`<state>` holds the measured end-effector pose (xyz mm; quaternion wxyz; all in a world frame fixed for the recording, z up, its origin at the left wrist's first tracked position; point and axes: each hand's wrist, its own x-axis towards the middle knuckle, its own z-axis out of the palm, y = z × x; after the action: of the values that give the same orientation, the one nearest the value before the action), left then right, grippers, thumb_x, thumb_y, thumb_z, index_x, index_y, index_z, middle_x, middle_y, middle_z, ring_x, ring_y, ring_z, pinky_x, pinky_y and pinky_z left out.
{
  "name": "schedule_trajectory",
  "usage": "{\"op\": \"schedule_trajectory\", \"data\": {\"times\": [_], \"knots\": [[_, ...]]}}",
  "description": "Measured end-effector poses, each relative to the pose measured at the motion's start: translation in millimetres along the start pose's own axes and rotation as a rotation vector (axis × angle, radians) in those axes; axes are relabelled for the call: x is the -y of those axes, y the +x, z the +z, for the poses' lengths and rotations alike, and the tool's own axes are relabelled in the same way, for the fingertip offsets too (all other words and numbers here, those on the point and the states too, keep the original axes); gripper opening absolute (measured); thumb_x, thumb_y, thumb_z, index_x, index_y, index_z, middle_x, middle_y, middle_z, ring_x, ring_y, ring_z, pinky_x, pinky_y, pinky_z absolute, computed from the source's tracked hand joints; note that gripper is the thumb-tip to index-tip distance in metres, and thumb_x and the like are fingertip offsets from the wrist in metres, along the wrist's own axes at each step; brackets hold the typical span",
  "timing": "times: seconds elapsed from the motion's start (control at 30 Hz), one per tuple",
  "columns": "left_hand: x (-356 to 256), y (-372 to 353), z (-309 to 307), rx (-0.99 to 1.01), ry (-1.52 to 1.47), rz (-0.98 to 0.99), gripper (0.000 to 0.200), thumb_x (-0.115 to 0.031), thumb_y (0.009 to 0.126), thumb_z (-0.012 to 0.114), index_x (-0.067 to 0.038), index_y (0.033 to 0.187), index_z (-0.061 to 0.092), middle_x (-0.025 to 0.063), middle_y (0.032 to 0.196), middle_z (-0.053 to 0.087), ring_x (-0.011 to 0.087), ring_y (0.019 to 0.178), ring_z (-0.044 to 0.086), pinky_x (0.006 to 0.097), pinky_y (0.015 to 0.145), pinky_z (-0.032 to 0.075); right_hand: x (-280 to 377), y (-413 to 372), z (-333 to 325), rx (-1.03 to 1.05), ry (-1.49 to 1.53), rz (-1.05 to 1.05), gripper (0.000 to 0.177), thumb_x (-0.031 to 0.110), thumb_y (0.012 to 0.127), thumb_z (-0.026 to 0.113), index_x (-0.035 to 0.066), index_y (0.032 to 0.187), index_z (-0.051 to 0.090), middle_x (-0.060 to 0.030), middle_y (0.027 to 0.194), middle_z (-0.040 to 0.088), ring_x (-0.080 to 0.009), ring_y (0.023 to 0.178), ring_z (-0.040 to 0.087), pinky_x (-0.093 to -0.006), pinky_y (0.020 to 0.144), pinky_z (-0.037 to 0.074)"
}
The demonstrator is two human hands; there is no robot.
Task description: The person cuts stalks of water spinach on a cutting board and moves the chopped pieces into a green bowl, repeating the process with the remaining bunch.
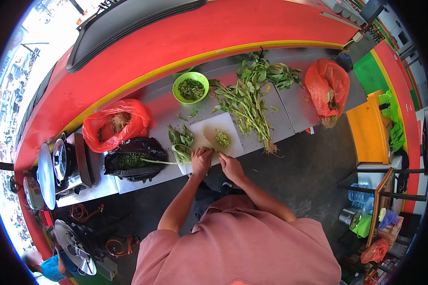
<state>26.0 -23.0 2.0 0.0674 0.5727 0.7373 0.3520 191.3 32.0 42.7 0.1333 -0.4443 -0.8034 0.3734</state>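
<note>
My left hand (201,160) is closed around green stems on the white cutting board (230,127); one long pale stem (164,162) sticks out to its left. In my right hand (231,167) is a knife (210,144), its blade angled across the board near my left fingers. A small heap of chopped green stems (222,138) lies right of the blade. Leafy greens (180,141) rest at the board's left edge. Further right, a large bunch of leafy stems with roots (252,104) is spread over the metal counter (283,126).
Behind the board stands a green bowl (180,97) of chopped leaves. To the left are a red plastic bag (140,116) with roots, a black bag (159,148) of greens and a stove (78,161). Another red bag (325,85) sits far right. A person in blue (54,268) is at lower left.
</note>
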Motion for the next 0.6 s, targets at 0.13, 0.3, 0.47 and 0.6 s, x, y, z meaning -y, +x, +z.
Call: {"op": "schedule_trajectory", "data": {"times": [0.13, 0.3, 0.47, 0.6], "knots": [[1.2, 1.7, -2.0, -0.003, -0.037, -0.036, 0.01, -0.015, 0.087, 0.071, -0.012, 0.095, 0.075, 0.0006, 0.095, 0.069, 0.0244, 0.091, 0.063, 0.0419, 0.081, 0.042, 3.0, -6.3, 0.2, 0.005, -0.012, 0.06, 0.031, 0.027, 0.102, 0.054, 0.012, 0.125, 0.066, -0.0248, 0.091, 0.071, -0.0438, 0.083, 0.068, -0.0522, 0.069, 0.055], [0.4, 0.4, -2.5, 0.018, -0.027, -0.043, 0.01, -0.015, 0.086, 0.071, -0.012, 0.095, 0.076, -0.0003, 0.094, 0.069, 0.0239, 0.09, 0.063, 0.0415, 0.081, 0.042, -6.1, -3.8, 4.4, -0.012, -0.005, -0.012, 0.03, 0.027, 0.102, 0.054, 0.013, 0.125, 0.066, -0.024, 0.091, 0.071, -0.0441, 0.082, 0.068, -0.0525, 0.069, 0.056], [0.1, 2.7, -5.9, -0.001, -0.015, 0.002, 0.01, -0.015, 0.085, 0.072, -0.013, 0.094, 0.076, -0.0008, 0.094, 0.069, 0.0233, 0.09, 0.063, 0.0405, 0.08, 0.042, -0.3, 5.5, 8.8, -0.026, -0.019, -0.026, 0.031, 0.027, 0.102, 0.054, 0.014, 0.128, 0.064, -0.0227, 0.089, 0.071, -0.0431, 0.08, 0.069, -0.0526, 0.068, 0.056], [2.6, 1.6, -4.4, -0.002, -0.016, -0.034, 0.01, -0.015, 0.084, 0.073, -0.014, 0.093, 0.077, -0.0009, 0.095, 0.069, 0.0229, 0.091, 0.062, 0.0401, 0.08, 0.042, -0.7, -7.1, 4.3, -0.008, -0.035, 0.006, 0.032, 0.027, 0.102, 0.054, 0.014, 0.129, 0.063, -0.0232, 0.089, 0.071, -0.0432, 0.08, 0.069, -0.0527, 0.068, 0.056]]}}
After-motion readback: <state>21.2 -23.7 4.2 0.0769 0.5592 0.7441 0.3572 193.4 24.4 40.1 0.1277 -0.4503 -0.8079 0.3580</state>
